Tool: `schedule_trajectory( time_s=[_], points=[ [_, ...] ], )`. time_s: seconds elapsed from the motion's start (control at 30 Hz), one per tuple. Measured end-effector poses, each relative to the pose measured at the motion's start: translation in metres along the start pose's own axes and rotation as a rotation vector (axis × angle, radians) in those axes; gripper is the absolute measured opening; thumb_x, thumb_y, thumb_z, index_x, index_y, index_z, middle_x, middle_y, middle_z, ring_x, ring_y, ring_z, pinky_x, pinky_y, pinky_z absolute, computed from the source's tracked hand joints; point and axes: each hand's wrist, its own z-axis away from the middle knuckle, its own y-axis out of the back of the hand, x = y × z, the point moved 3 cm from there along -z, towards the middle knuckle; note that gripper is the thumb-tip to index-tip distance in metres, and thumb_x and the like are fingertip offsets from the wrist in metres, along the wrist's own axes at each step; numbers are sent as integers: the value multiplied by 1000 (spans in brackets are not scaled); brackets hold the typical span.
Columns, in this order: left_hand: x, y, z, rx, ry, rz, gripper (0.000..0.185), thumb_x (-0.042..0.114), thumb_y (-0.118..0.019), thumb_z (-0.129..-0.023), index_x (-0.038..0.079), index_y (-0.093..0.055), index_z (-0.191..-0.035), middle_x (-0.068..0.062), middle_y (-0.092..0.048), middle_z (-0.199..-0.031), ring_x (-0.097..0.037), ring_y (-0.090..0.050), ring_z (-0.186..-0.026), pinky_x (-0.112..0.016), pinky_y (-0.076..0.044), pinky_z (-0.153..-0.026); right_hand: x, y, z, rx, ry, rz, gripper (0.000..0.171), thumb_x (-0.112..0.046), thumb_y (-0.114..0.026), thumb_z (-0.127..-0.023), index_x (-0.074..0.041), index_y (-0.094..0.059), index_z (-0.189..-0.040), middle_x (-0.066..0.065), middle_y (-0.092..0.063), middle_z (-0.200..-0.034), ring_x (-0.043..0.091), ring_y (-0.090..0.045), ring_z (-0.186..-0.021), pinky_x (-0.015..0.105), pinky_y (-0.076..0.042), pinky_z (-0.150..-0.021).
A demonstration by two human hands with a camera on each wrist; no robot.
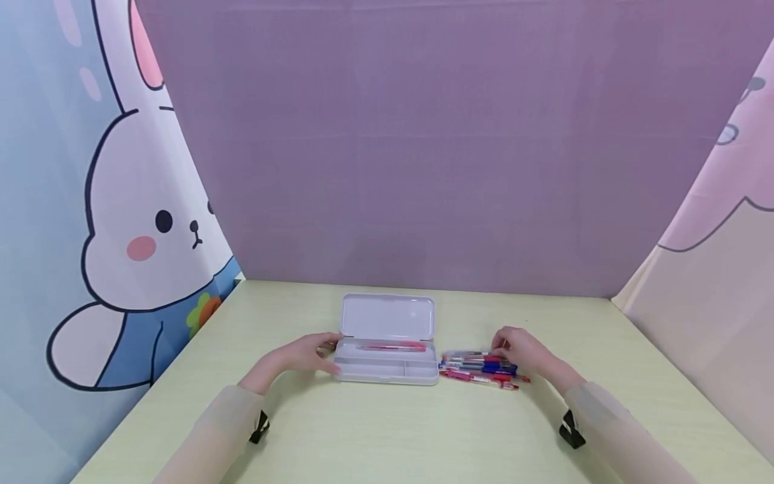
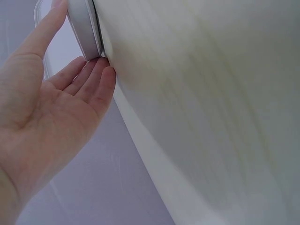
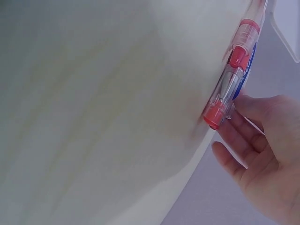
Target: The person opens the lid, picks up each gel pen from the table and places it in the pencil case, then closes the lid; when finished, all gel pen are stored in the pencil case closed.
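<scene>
The left hand (image 1: 305, 354) is resting against the left end of the case (image 1: 387, 370), fingers straight and relaxed; in the left wrist view the thumb is lying along the end wall of the case (image 2: 83, 26) and the fingertips (image 2: 101, 70) are touching its lower edge, so the hand is steadying it, not gripping it. The case is lying open on the table (image 1: 387, 437), its lid (image 1: 388, 316) tilted back, and one red pen (image 1: 393, 347) is already lying in the long rear compartment, while the front compartments are showing nothing in them.

Just to the right of the case, a small pile of pens (image 1: 478, 370), red and blue, is lying side by side on the table, tips pointing at the case. The right hand (image 1: 523, 351) is reaching over the far right end of that pile; in the right wrist view its fingers (image 3: 243, 136) are curling lightly at the capped ends of the pens (image 3: 229, 89), touching them, but whether one is already pinched I cannot tell.

By my judgement, the step in hand is picking the next pen from the pile for the case. The next move is calling for a clean pinch on a single pen, lifting it free of its neighbours without rolling them, and carrying it left to lay it beside the red pen while the left hand is bracing the case
</scene>
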Motion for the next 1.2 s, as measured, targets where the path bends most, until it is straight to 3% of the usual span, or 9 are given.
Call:
schedule_trajectory(
  time_s=[0.23,0.6,0.9,1.2],
  points=[
    [-2,0,0,-2,6,16,79,27,-78,-77,-3,-39,-139,-21,-46,-138,-37,-47,-123,-48,-41,-104,-1,3,2,7,-11,-14,4,-8,-67,-85,-9,-64,-83,-4,-62,-79,9,-55,-74,30,-52,-68],
    [-3,0,-1,3,-2,8,78,27,-78,-77,-3,-40,-138,-22,-47,-137,-37,-48,-122,-49,-41,-103,-4,19,10,70,70,-53,4,-8,-67,-85,-4,-65,-85,-2,-64,-79,6,-56,-70,24,-51,-63],
    [-2,0,-1,4,8,-12,78,27,-77,-77,-3,-39,-139,-22,-46,-137,-37,-47,-122,-49,-41,-103,-5,27,13,149,35,-116,5,-9,-66,-87,-5,-68,-87,2,-67,-83,9,-58,-72,23,-52,-63],
    [-1,1,1,6,2,-17,77,28,-77,-78,-2,-40,-139,-22,-46,-138,-38,-46,-123,-50,-40,-103,-15,28,6,153,-11,-183,5,-11,-63,-89,-9,-67,-89,0,-67,-86,12,-59,-75,22,-52,-65]
  ],
)
